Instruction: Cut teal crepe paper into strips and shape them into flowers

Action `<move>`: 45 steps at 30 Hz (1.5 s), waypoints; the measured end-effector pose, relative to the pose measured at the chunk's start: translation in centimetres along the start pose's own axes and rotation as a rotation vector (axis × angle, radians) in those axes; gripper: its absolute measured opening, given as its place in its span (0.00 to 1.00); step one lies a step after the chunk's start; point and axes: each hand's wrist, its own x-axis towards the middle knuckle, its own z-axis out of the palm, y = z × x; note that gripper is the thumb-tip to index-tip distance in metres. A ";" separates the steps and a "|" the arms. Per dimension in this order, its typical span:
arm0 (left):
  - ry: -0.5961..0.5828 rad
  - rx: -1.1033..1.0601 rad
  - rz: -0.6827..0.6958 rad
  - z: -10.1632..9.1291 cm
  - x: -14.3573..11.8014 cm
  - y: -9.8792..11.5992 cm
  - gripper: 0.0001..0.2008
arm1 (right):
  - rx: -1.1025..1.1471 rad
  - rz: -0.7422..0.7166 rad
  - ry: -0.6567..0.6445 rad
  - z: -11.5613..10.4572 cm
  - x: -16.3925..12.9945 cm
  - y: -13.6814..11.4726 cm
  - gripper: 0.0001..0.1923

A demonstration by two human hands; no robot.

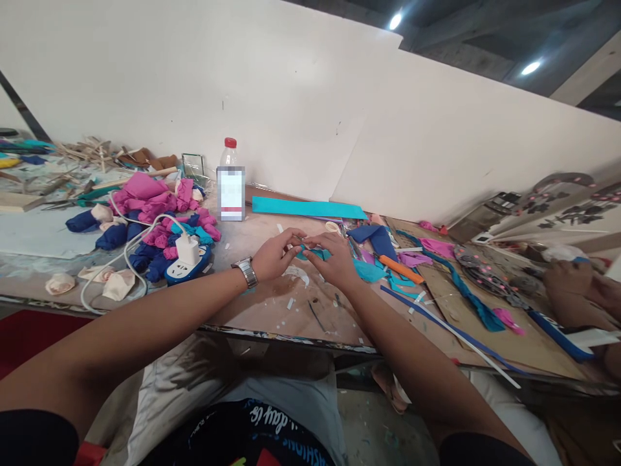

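My left hand (275, 256), with a watch (246, 272) on its wrist, is closed, thumb and fingers pinched together over the table. Right beside it, my right hand (334, 260) is closed too, its fingertips meeting those of the left. Between them shows a small piece of teal crepe paper (303, 252), mostly hidden by the fingers. More teal crepe paper (369, 270) lies just right of my right hand. Behind both hands stretches a long flat turquoise strip (308, 208). An orange-handled cutter (400, 269) lies to the right, by dark blue paper (373, 239).
Pink and blue crepe-paper bundles (150, 200) are heaped on the left, near a power strip (177, 270) with a white cable. A phone (231, 194) leans on a red-capped bottle (230, 152). At far right, another person's hand (567, 285) is over the table.
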 end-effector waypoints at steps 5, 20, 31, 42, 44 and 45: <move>-0.028 -0.015 0.015 0.0 -0.1 0.2 0.19 | 0.017 -0.040 -0.014 0.1 -0.1 0.2 0.10; -0.048 -0.127 0.006 0.6 -0.1 -0.3 0.20 | 0.074 -0.075 0.015 0.0 -0.1 -0.2 0.07; -0.036 -0.061 -0.070 0.5 0.0 -0.3 0.20 | 0.040 -0.047 0.018 -0.1 0.0 -0.4 0.06; -0.016 -0.334 -0.226 0.9 0.4 -0.9 0.21 | 0.027 -0.012 0.025 0.0 -0.2 -0.2 0.06; -0.016 -0.319 -0.208 0.9 0.4 -0.9 0.21 | 0.027 0.001 0.019 0.1 -0.3 -0.1 0.07; -0.017 -0.303 -0.200 0.8 0.4 -0.9 0.21 | 0.027 0.005 0.017 0.1 -0.3 0.0 0.07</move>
